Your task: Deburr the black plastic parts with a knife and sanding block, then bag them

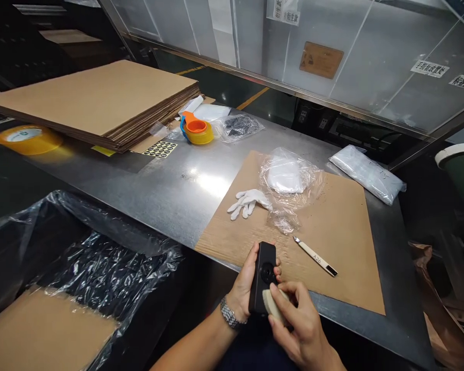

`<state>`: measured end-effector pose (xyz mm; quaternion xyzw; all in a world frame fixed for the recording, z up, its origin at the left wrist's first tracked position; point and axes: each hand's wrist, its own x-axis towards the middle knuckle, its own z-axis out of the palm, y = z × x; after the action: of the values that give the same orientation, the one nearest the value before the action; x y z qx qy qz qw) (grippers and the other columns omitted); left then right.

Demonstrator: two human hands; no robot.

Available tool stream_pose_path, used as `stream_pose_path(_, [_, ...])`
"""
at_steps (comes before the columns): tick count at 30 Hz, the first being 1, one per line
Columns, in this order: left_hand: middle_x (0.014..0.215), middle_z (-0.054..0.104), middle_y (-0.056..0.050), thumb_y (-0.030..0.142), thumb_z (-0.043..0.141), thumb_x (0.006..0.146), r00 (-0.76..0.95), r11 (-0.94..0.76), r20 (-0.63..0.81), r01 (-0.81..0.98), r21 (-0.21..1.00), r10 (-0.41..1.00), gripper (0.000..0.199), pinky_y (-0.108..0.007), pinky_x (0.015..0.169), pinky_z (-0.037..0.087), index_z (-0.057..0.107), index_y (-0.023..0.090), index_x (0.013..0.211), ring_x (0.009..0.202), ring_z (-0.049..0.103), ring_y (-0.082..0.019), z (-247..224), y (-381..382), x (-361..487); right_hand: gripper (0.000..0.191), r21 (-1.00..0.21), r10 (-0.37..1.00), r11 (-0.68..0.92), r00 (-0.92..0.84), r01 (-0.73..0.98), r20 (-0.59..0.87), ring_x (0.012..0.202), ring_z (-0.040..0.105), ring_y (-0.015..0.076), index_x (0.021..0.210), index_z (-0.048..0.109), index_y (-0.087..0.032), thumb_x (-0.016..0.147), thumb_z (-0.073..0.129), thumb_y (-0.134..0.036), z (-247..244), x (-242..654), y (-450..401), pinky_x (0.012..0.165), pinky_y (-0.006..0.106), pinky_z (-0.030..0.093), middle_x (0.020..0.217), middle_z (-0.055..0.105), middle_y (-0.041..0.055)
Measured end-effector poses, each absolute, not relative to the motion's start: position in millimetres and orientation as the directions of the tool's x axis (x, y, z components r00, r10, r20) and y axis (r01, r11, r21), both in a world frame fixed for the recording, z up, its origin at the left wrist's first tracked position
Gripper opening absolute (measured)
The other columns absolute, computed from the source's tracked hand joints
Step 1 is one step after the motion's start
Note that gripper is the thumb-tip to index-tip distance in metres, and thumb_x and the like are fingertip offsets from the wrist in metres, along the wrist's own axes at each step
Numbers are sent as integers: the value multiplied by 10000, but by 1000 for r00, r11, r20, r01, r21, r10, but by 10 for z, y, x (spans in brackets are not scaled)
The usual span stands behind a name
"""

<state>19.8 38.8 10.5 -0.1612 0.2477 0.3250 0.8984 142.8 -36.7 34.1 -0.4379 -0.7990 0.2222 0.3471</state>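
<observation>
Right hand (303,322) close up; by the steel table's (158,186) near edge the left hand (241,288) clasps a black device (260,283); pale pad (269,305), pinched in right fingertips, touches its lower part. Slack left fingers could drop it; trapped grit might scratch.

**Silver-coloured metal link band (231,315) around the left wrist (237,305), very dark cloth (261,351) below**

The left hand (243,288) and the right hand (304,322) are both bare, and so is the left forearm (199,337), down to the lower edge of the view. The band is shiny and finely segmented, with darker gaps between its pieces; whether it carries a watch face, I cannot see. Between the arms, the cloth appears nearly navy blue, and its details are lost in shadow.
</observation>
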Motion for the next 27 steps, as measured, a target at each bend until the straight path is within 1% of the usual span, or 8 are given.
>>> stream_pose_path(2, [618,500,-8,548,426,807,657,719,-561,-678,-149,503,423,-219,505,450,586,157,816,512,502,-108,81,386,204,554,-632,820,571,-403,524,407,845,480,200,1317,388,-133,776,502,-100,351,1386,-393,641,321,506,982,428,122])
stream_pose_path(5, [609,473,-17,556,363,828,672,727,-566,-664,-175,478,502,-198,526,454,564,108,722,522,486,-92,72,372,178,567,-502,751,657,-429,563,502,869,491,213,1305,409,-124,756,549,-103,315,1383,-426,671,338,513,985,450,127])
stream_pose_path(10, [678,522,-38,468,315,875,601,668,-564,-735,-112,567,436,-209,539,449,600,139,846,547,494,-100,162,387,49,557,-381,752,615,-370,690,545,903,524,216,1322,397,-190,790,542,-112,-16,1698,-390,706,355,512,1037,486,124])
stream_pose_path(13, [739,571,-51,389,417,857,525,675,-559,-733,87,642,305,-247,562,453,615,162,909,578,518,-125,241,344,27,547,-386,841,448,-233,807,488,918,514,218,1342,360,-218,824,515,-130,-237,1917,-213,734,384,496,1056,475,123])
stream_pose_path(17, [806,602,-38,260,630,753,397,598,-447,-523,608,802,205,-235,689,439,633,141,920,697,535,-124,323,202,64,419,-361,894,309,-139,880,425,930,497,233,1278,441,-196,862,476,-225,-417,2055,127,772,419,483,1041,493,125])
stream_pose_path(19, [811,611,-31,233,655,735,383,508,-366,-391,768,848,219,-227,740,421,637,142,934,778,538,-135,345,147,62,367,-358,905,286,-128,889,405,932,493,251,1228,491,-174,871,455,-253,-461,2070,258,772,441,482,1036,514,137])
stream_pose_path(25, [948,636,-43,269,598,781,335,377,-292,-226,898,896,285,-259,822,404,589,165,1047,900,541,-164,370,102,-7,353,-399,918,255,-91,881,385,996,471,262,1228,476,-183,886,436,-257,-286,1974,260,826,466,446,1098,518,141])
stream_pose_path(27, [976,638,-50,263,584,789,333,356,-280,-194,914,900,278,-263,833,402,585,169,1050,911,547,-168,386,98,-15,334,-523,931,271,-81,808,356,970,493,222,1220,478,-213,889,440,-233,-87,1895,157,820,404,456,1066,519,110])
